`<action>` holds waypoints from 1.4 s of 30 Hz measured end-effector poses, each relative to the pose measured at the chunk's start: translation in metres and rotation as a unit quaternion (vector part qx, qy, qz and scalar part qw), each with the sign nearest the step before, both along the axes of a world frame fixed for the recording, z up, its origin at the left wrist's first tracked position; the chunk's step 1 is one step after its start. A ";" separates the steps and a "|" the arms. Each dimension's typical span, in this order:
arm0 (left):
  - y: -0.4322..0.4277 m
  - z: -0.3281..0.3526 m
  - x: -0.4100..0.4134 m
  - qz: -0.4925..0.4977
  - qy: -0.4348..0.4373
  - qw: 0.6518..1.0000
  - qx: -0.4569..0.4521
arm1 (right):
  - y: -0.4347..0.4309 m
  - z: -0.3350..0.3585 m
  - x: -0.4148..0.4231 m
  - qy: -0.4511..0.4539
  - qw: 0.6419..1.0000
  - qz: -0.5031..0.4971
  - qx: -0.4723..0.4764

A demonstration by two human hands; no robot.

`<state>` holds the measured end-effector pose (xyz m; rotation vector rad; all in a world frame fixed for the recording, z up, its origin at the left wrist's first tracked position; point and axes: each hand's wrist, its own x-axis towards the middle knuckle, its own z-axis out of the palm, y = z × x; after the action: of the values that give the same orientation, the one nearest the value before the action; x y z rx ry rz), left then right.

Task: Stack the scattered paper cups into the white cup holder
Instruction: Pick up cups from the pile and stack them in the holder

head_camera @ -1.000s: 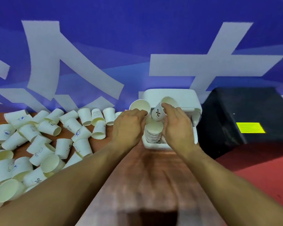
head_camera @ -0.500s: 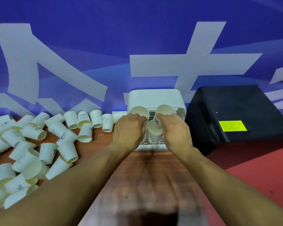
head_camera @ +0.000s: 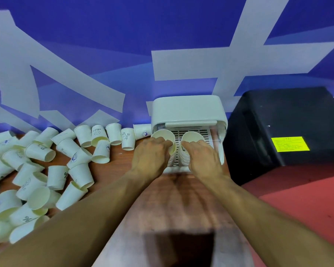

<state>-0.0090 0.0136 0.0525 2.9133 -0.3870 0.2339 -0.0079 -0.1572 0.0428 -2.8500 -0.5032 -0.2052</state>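
Observation:
The white cup holder (head_camera: 187, 109) stands against the blue wall, its front open. Two stacks of paper cups lie inside it side by side. My left hand (head_camera: 149, 158) grips the left stack's top cup (head_camera: 163, 136). My right hand (head_camera: 203, 158) grips the right stack's top cup (head_camera: 193, 136). Both cup mouths face me. The lower parts of the stacks are hidden by my hands. Several scattered paper cups (head_camera: 46, 162) lie on the wooden table (head_camera: 177, 199) to the left.
A black box (head_camera: 283, 128) with a yellow label stands right of the holder, close to my right hand. Red floor (head_camera: 307, 191) lies beyond the table's right edge. The blue and white wall (head_camera: 123, 54) closes off the back.
Both hands have come down from holding cups above the holder to gripping the two stacks inside it. The view has shifted left relative to the scene, so the holder sits further right.

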 end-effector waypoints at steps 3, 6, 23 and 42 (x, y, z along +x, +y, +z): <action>0.000 -0.006 0.003 -0.008 0.008 1.000 0.012 | 0.000 -0.001 0.001 0.051 0.998 0.008 -0.031; -0.001 -0.010 0.005 -0.017 0.014 0.999 0.034 | 0.002 0.002 0.005 0.094 0.994 0.019 -0.052; -0.005 -0.021 0.002 -0.044 0.070 0.996 0.032 | 0.023 -0.010 0.011 0.118 0.991 -0.010 -0.066; -0.002 -0.092 0.009 0.228 0.200 0.898 -0.320 | -0.013 -0.064 0.024 0.206 0.910 -0.192 0.305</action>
<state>0.0004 0.0119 -0.0390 2.2610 0.3821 -0.1566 0.0157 -0.1704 -0.0217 -2.2426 0.1924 0.1531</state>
